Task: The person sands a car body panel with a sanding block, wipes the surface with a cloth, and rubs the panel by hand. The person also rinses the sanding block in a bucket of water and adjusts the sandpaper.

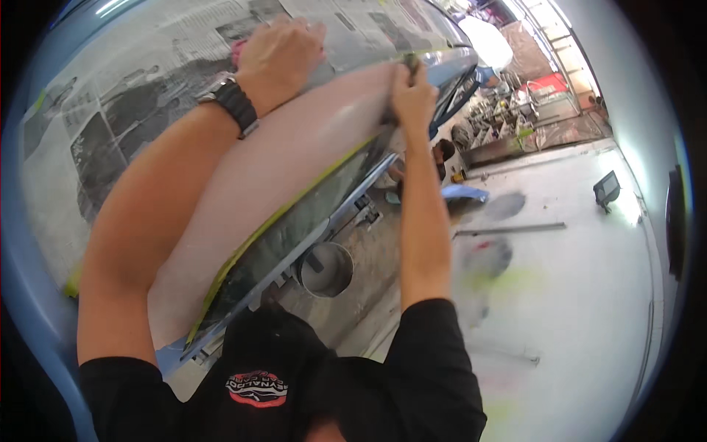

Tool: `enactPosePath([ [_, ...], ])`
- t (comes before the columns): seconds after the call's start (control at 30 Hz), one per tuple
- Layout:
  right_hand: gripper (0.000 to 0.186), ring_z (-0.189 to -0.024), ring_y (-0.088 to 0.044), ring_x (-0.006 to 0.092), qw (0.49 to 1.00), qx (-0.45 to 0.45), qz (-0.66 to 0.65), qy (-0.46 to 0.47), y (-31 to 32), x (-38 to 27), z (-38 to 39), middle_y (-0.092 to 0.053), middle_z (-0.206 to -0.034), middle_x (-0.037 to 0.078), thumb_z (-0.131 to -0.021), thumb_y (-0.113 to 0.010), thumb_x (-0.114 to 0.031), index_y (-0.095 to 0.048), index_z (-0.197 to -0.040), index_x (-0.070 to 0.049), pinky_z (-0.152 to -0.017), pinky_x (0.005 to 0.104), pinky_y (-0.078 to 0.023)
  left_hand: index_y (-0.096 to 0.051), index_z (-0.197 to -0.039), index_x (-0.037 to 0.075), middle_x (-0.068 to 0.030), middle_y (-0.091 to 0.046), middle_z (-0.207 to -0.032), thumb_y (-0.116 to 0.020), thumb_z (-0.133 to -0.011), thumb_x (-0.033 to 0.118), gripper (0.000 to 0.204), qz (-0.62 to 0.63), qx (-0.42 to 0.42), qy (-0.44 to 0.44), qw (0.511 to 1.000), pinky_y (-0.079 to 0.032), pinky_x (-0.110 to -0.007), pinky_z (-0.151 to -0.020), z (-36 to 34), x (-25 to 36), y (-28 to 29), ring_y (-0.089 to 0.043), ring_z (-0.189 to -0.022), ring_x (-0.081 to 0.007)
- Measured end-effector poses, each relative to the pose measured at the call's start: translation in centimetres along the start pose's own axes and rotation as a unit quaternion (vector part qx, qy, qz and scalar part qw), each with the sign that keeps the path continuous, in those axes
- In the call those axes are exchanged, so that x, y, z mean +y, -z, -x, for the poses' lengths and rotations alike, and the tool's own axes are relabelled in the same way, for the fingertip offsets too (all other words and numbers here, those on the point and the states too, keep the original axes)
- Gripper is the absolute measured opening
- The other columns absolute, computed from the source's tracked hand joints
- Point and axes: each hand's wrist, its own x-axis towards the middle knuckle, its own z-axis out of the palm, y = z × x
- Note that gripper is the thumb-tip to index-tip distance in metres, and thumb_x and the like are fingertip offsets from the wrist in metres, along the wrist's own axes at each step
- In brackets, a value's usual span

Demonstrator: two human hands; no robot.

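My left hand (283,55) is closed over a small pink object (237,51), mostly hidden under it, perhaps a cloth or sponge. It rests on the newspaper (140,110) masking the upper side of the car body. A watch with a black strap (234,105) is on that wrist. My right hand (414,99) grips a dark block-like object (411,66) against the far end of the pinkish, primer-coloured panel (294,151). Yellow-green masking tape (269,232) runs along the panel's lower edge, above the dark car window (294,228).
A round bucket of greyish liquid (326,269) stands on the floor below the open car door (294,258). Another person (444,153) is low down beyond my right arm. Cluttered parts (493,118) fill the far area. A floodlight (607,190) is on the pale wall (560,295) at right.
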Motion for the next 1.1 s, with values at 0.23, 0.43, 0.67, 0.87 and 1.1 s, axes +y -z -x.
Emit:
enactPosePath([
  [0.23,0.077,-0.117,-0.062,0.0576,0.994,0.061,-0.005,0.086,-5.5,-2.5,8.5,-0.058,-0.126,0.044,-0.102,-0.059,-0.053,-0.049,-0.158,-0.001,-0.104,0.0552,-0.050,-0.066,-0.110,0.006,-0.0148,-0.072,-0.109,-0.068,-0.100,0.026,0.022,0.003,-0.012,0.022,1.000,-0.056,-0.050,-0.091,1.8,-2.4,-1.2,-0.068,-0.110,-0.0345],
  [0.43,0.078,-0.112,-0.064,0.0577,0.996,0.059,0.001,0.062,-2.2,0.1,4.5,-0.058,-0.124,0.045,-0.102,-0.062,-0.053,-0.048,-0.159,-0.002,-0.099,0.0556,-0.053,-0.066,-0.112,0.006,-0.0140,-0.072,-0.109,-0.069,-0.100,0.026,0.023,-0.016,-0.003,0.003,1.000,-0.056,-0.050,-0.092,0.6,-1.2,0.6,-0.068,-0.110,-0.0349],
  [0.67,0.076,-0.111,-0.062,0.0565,0.997,0.047,0.001,0.053,-5.1,1.1,5.4,-0.056,-0.125,0.044,-0.101,-0.062,-0.051,-0.050,-0.157,-0.001,-0.099,0.0574,-0.051,-0.065,-0.109,0.006,-0.0138,-0.071,-0.107,-0.069,-0.101,0.028,0.024,-0.009,-0.013,0.015,1.000,-0.056,-0.050,-0.091,1.5,-2.3,-0.6,-0.068,-0.108,-0.0356],
  [0.87,0.076,-0.118,-0.058,0.0580,0.979,0.054,-0.061,0.187,-2.8,-2.0,12.1,-0.057,-0.125,0.040,-0.099,-0.069,-0.045,-0.049,-0.159,-0.002,-0.104,0.0559,-0.048,-0.068,-0.106,0.005,-0.0175,-0.073,-0.101,-0.066,-0.098,0.025,0.022,0.004,-0.010,0.019,1.000,-0.058,-0.050,-0.086,1.3,-1.2,1.4,-0.072,-0.101,-0.0367],
  [1.1,0.077,-0.114,-0.061,0.0574,0.998,0.044,-0.011,0.035,-3.3,5.4,-0.2,-0.060,-0.120,0.044,-0.101,-0.060,-0.056,-0.052,-0.156,-0.003,-0.101,0.0586,-0.050,-0.072,-0.103,0.002,-0.0229,-0.074,-0.095,-0.061,-0.099,0.024,0.025,0.019,-0.083,0.086,0.993,-0.060,-0.050,-0.082,-0.2,0.8,1.4,-0.075,-0.095,-0.0373],
])
